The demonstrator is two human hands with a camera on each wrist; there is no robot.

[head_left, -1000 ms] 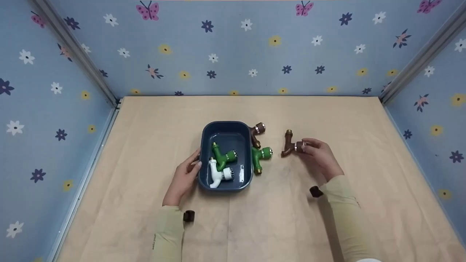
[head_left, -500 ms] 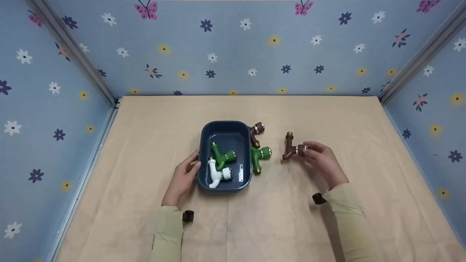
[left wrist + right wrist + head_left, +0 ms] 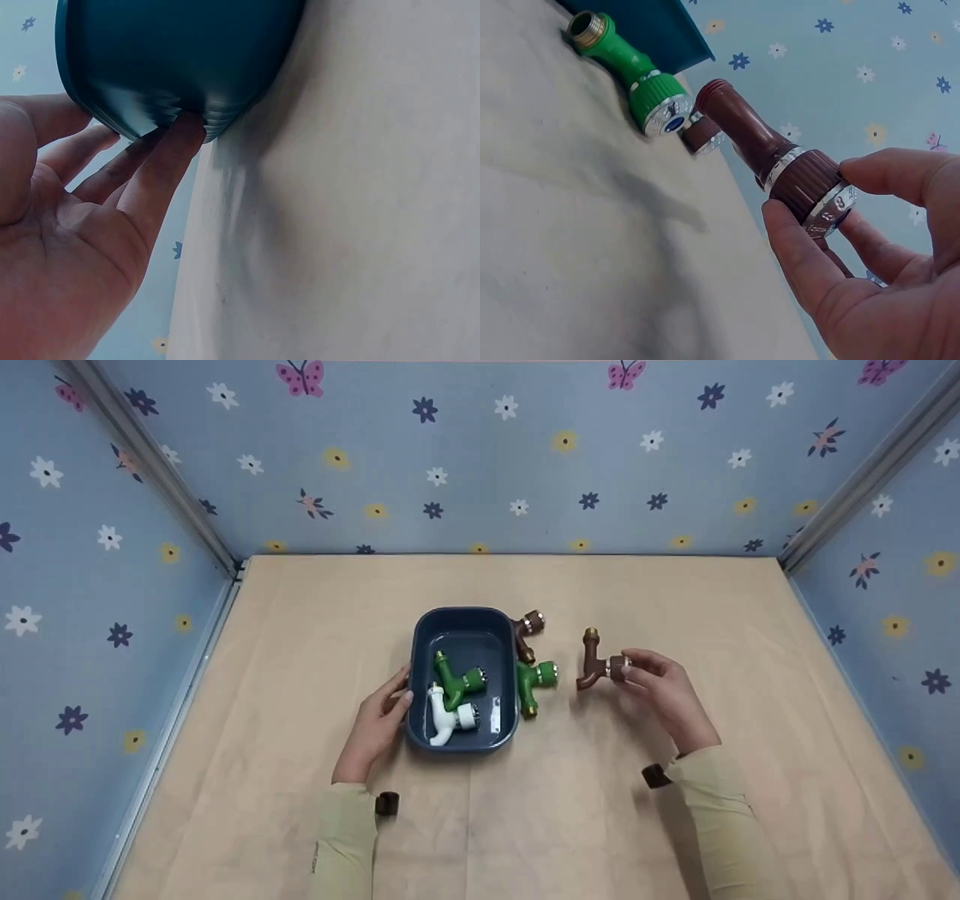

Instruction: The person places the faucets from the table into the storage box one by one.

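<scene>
My right hand (image 3: 664,690) pinches a brown tap (image 3: 591,656) by its ribbed knob, thumb and fingers round it, off to the right of a dark blue basin (image 3: 415,641). In the right wrist view the brown tap (image 3: 750,135) is held up above the table, its shadow apart from it. My left hand (image 3: 377,727) touches the basin's left outer wall with extended fingertips; the left wrist view shows the fingers (image 3: 169,161) against the basin's wall (image 3: 180,52). Inside the basin lie a green tap (image 3: 454,686) and a white tap (image 3: 444,721), side by side.
Against the basin's right side lie another green tap (image 3: 532,682) and another brown tap (image 3: 531,626), each partly hidden by the rim. A beige cloth (image 3: 540,810) covers the table. Blue patterned panels (image 3: 480,457) stand at the back and both sides.
My right hand, gripping the brown tap, has shifted slightly right and toward me, with the tap turning a little. My left hand and the basin stay in place.
</scene>
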